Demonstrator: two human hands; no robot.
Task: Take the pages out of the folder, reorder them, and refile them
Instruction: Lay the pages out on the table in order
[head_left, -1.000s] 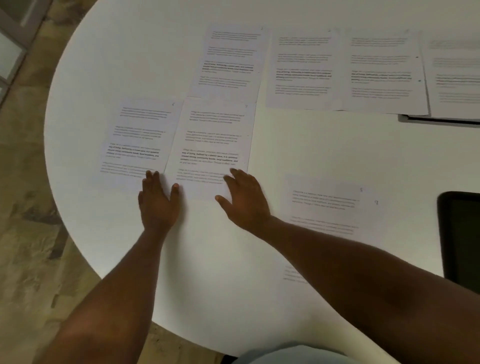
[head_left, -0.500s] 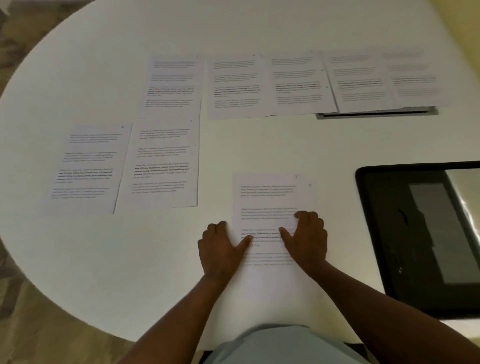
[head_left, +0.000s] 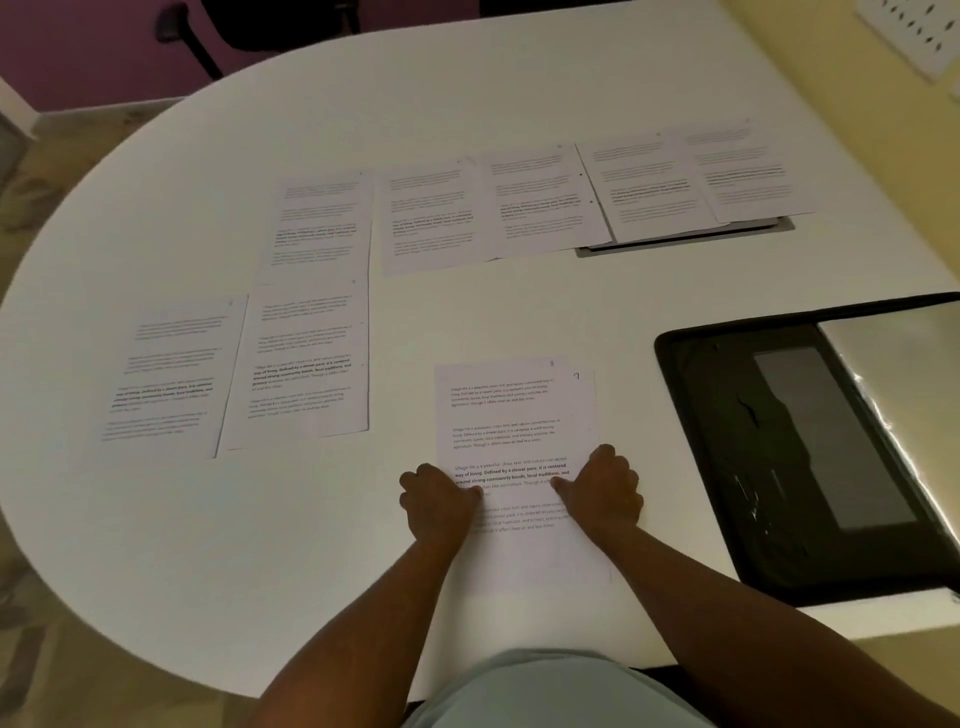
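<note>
**Both hands on a small stack of pages, centre of a white table**

Your left hand (head_left: 439, 499) and right hand (head_left: 605, 493) sit at either side edge of a small stack of printed pages (head_left: 511, 415) lying flat on the white table (head_left: 519, 322), directly in front of you. Fingers of both hands are curled at the stack's left and right edges, thumbs lying inward on the top sheet. Whether the fingertips are under the paper, I can't tell. At least 2 sheets are there: a 2nd corner peeks out top right, slightly offset, w/ a handwritten number on each.

Other pages lie spread out, text up. Two are side by side at mid-left (head_left: 244, 369), touching. A far row (head_left: 519, 202) runs left to right across the table, sheets overlapping at the right end, where they cover a flat grey object (head_left: 685, 239) that shows only as an edge. The open black folder (head_left: 810, 441) lies to your right, apart from the stack, a shiny plastic sleeve on its far-right side.

Handling, as a guess: the paper is light, thin, floppy and slick on this smooth top, so sheets will likely slide over each other. Squeeze in from both long edges to square them, then lift w/ thumb on top and fingers beneath. Avoid one-corner grabs; they'd bend or fan the stack.
</note>
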